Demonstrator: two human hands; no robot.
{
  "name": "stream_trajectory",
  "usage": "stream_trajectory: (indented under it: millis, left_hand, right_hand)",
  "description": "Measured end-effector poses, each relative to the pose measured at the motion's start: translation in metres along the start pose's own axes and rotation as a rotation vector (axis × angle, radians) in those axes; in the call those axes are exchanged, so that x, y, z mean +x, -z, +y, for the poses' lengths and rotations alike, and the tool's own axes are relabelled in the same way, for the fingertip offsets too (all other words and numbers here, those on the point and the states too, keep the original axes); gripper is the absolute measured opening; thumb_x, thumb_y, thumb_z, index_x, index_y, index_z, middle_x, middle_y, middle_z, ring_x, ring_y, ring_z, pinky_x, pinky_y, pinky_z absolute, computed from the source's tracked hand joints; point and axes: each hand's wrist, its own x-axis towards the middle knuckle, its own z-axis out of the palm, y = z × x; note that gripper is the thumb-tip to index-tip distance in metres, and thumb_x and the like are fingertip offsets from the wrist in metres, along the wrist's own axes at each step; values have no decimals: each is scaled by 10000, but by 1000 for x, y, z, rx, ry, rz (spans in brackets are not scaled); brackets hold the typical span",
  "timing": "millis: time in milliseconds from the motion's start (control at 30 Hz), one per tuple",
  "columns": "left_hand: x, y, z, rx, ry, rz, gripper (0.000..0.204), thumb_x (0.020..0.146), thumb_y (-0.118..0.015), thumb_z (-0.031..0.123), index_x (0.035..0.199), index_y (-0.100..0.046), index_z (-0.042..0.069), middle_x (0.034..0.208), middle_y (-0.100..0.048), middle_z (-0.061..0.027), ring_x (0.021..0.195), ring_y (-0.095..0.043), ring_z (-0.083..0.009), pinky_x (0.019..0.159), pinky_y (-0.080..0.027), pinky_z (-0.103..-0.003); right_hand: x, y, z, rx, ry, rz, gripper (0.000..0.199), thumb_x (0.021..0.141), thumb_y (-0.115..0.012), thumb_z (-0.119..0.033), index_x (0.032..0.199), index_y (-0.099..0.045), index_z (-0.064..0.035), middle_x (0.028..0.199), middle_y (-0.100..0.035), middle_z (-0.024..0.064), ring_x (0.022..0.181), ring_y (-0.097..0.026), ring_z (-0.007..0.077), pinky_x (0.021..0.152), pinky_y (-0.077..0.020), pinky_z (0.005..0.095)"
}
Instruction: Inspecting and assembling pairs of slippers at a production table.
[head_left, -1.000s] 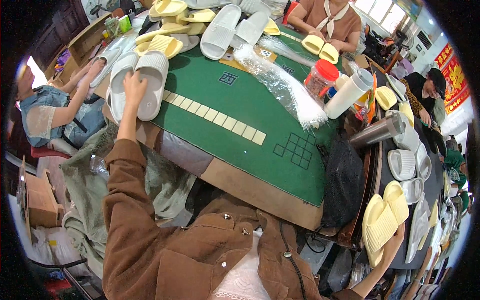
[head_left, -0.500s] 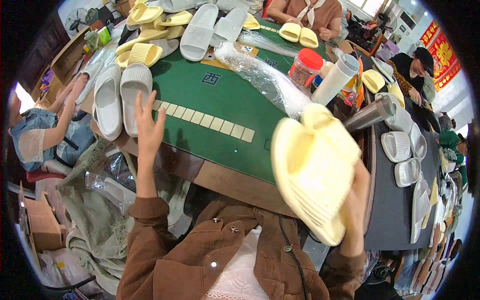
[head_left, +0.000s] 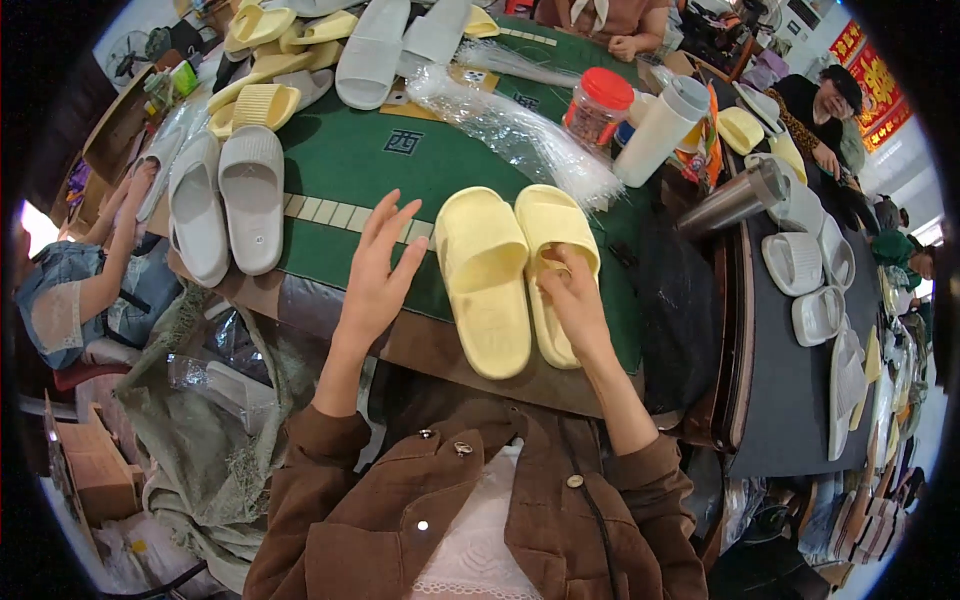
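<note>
Two yellow slippers lie side by side on the green table mat, toes pointing away from me: a left yellow slipper [head_left: 488,325] and a right yellow slipper [head_left: 546,325]. My right hand [head_left: 580,305] is on the right slipper, its fingers bent into the opening at the strap; the fingertips are partly hidden there. Left of the pair, my left hand [head_left: 375,270] hovers over the table's near edge with fingers spread, holding nothing. Farther left stands a pair of grey slippers, one grey slipper [head_left: 252,215] beside another grey slipper [head_left: 197,225].
A row of pale tiles [head_left: 325,212] crosses the mat [head_left: 330,160]. Clear plastic bags [head_left: 510,125] lie beyond the slippers. To the right are a red-lidded jar [head_left: 600,105], a white bottle [head_left: 663,130] and a steel tumbler [head_left: 735,197]. Co-workers sit around the table.
The yellow slippers have come down from my raised right hand onto the mat, upright side by side. My left hand has moved right, toward them.
</note>
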Motion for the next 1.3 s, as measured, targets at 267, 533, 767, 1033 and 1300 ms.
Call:
stream_trajectory:
  millis: [267,533,767,1033,1300]
  left_hand:
    - [-5,-44,3,-71,3,-169,501,875,-585,219,1318,-441,35,1399,-344,-201,1314,-306,-332,1067,-283,-383]
    - [-7,-56,-1,23,-79,-192,510,854,-604,199,1319,-442,67,1412,-327,-186,1326,-264,-379,1083,-255,-433]
    - [-15,-72,-2,78,-126,-85,537,829,-595,125,1335,-417,98,1429,-307,-167,1345,-221,-387,1088,-247,-444]
    - [-17,-72,-3,38,-120,-77,558,793,-607,72,1322,-435,102,1434,-314,-149,1357,-220,-375,1089,-254,-438]
    - [-19,-71,2,-19,-134,-126,547,765,-636,71,1289,-487,131,1406,-373,-118,1341,-271,-359,1073,-296,-427]
  right_hand:
    - [-11,46,-29,326,-30,-58,326,948,-426,-32,1261,-479,39,1042,-569,95,899,-583,145,850,-487,276]
    - [19,57,-55,376,87,118,293,929,-432,6,1209,-469,83,1022,-605,136,890,-627,186,844,-513,300]
    - [76,79,-2,-439,103,105,206,880,-524,-32,1066,-587,31,973,-600,176,731,-652,205,675,-528,280]
    - [113,85,44,-903,314,137,136,791,-599,-49,876,-619,55,825,-619,208,582,-629,253,567,-500,346]
    - [134,79,33,-628,189,245,183,756,-628,-127,805,-614,49,773,-608,247,804,-602,403,699,-483,450]
